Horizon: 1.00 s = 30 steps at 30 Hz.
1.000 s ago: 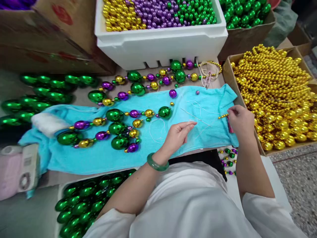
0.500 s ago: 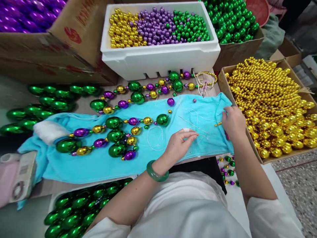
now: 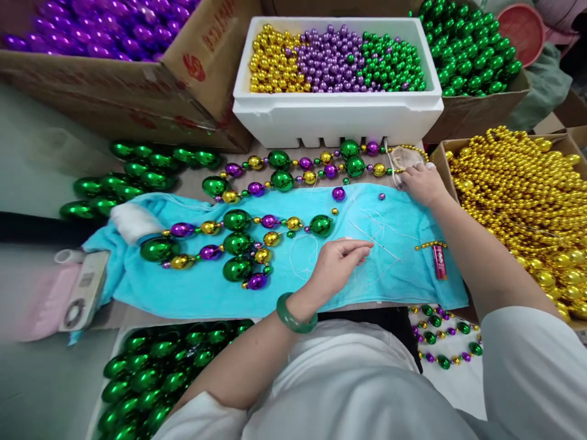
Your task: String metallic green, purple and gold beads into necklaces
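My left hand (image 3: 342, 260) lies on the turquoise towel (image 3: 192, 293), a green bangle on its wrist. Its fingertips are pinched together at a white thread (image 3: 305, 253), beside a long thin needle (image 3: 376, 241). My right hand (image 3: 419, 182) reaches to the towel's far right corner, fingers curled on a bundle of cream cord (image 3: 403, 156). A red lighter (image 3: 439, 261) and a short string of small gold beads (image 3: 427, 245) lie loose on the towel. Strands of large green, purple and gold beads (image 3: 229, 235) lie at the towel's left and back.
A white foam box (image 3: 337, 116) of small gold, purple and green beads stands behind the towel. Cardboard boxes hold gold beads (image 3: 518, 189), green beads (image 3: 463, 49) and purple beads (image 3: 92, 24). Loose green baubles (image 3: 151, 373) lie near left. A pink device (image 3: 68, 293) sits at the left.
My right hand let go of the red lighter and the short gold string, then moved back to the cord bundle. My left hand stayed at the thread. The view tilted up.
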Motion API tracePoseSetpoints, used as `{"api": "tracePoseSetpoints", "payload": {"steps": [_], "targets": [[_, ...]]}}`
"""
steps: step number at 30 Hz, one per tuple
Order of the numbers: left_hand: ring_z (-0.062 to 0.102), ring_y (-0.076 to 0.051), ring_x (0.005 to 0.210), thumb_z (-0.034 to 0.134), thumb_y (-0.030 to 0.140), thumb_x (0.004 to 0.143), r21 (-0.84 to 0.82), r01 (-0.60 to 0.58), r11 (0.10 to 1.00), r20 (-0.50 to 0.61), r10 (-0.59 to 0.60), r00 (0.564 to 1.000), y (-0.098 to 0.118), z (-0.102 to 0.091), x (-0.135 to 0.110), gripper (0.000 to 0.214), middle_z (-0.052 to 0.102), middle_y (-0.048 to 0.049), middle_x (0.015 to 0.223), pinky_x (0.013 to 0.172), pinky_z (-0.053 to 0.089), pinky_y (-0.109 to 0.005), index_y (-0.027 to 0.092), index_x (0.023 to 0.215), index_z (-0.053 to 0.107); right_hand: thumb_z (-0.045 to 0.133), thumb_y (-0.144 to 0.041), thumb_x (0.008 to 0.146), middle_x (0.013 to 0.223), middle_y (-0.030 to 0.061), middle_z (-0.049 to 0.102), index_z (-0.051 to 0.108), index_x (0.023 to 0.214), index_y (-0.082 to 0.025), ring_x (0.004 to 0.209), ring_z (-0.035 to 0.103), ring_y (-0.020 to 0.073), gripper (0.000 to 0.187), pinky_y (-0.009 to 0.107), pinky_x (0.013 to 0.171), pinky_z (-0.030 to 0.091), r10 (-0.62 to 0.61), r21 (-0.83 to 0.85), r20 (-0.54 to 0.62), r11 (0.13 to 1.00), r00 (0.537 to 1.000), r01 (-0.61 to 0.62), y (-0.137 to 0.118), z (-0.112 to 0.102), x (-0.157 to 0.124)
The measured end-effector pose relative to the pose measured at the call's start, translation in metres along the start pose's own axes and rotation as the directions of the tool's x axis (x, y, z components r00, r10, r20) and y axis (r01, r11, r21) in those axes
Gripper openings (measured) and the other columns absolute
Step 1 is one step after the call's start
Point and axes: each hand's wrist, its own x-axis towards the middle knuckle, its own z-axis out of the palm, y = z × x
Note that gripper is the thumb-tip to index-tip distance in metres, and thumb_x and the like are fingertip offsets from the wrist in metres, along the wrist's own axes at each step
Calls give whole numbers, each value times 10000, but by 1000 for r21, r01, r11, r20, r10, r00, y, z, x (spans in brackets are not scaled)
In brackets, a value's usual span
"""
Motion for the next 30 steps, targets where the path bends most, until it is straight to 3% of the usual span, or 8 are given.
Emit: {"api": "tracePoseSetpoints", "payload": {"steps": [2,5,7,10,12,17,24,30], "targets": [[558,-92,582,625,269,810,-80,83,993,40,-80,996,2,3,3,216,667,-24,704,582,466,-219,160,924,774,437,-208,911,972,156,630,613,989,-125,992,529,293,209,476,886,381,125,127,-108,986,986,-112,-1,-7,-4],[484,-74,525,620,314,814,-120,107,987,64,-100,993,4,7,3,265,587,7,585,513,404,-195,146,960,764,291,-240,975,907,111,606,518,1098,-173,849,580,225,266,394,760,453,326,370,-285,905,901,-210,-16,-28,-26],[457,-72,509,617,333,818,-123,93,988,66,-86,994,4,10,1,281,551,18,550,498,382,-194,139,965,758,270,-310,997,771,33,560,464,1099,-233,663,575,171,232,306,585,449,519,733,-355,671,777,-113,-36,-47,-58],[463,-75,507,609,346,827,-94,67,993,63,-61,996,2,16,-3,283,579,10,569,505,388,-200,131,942,752,449,-360,954,657,-45,486,465,1001,-268,476,483,111,104,232,435,359,645,967,-220,242,732,77,-77,-69,-127],[482,-79,513,600,360,838,-16,23,1000,59,-22,998,0,22,-7,290,626,-2,610,516,398,-205,137,942,752,478,-385,948,723,-28,564,513,1013,-256,448,439,83,149,223,414,337,620,996,-69,83,782,22,-105,-74,-177],[609,-124,639,559,345,878,255,-165,953,87,147,985,-5,41,-18,275,729,-31,755,605,455,-224,172,952,759,533,-448,914,682,5,557,677,1058,-193,622,498,122,326,249,545,374,503,962,257,-52,825,-268,-160,-58,-260],[697,-173,826,536,283,901,395,-346,851,229,274,934,-8,70,-34,232,761,-40,933,735,504,-264,215,950,753,650,-493,789,614,-23,434,710,882,-169,553,379,95,342,236,501,296,585,867,450,-468,674,-173,-179,-39,-262],[702,-180,865,518,251,906,480,-386,788,318,253,914,-8,81,-42,233,759,-28,962,761,492,-270,228,949,746,747,-437,664,538,-54,394,691,788,-161,456,285,56,308,217,434,221,573,804,512,-582,640,-122,-176,-39,-260]]}}
